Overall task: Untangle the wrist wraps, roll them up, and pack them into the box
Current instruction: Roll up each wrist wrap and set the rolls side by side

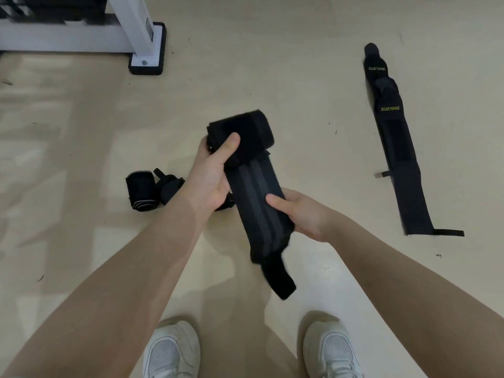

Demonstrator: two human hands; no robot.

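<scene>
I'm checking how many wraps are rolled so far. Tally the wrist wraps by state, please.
Rolled up on the floor: 2, the striped roll and the second roll touching it.
Held, partly rolled: 1, the held wrap, gripped by the left hand and right hand.
Lying flat, unrolled: 2, the far wrap and the near wrap, overlapping.
Total: 5

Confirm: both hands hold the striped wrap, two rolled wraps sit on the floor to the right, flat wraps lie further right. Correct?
Not quite. In the head view the two rolled wraps sit on the floor to the left, beside the left hand. The rest holds: both hands, the right hand included, hold the striped wrap, and the flat wraps lie to the right.
</scene>
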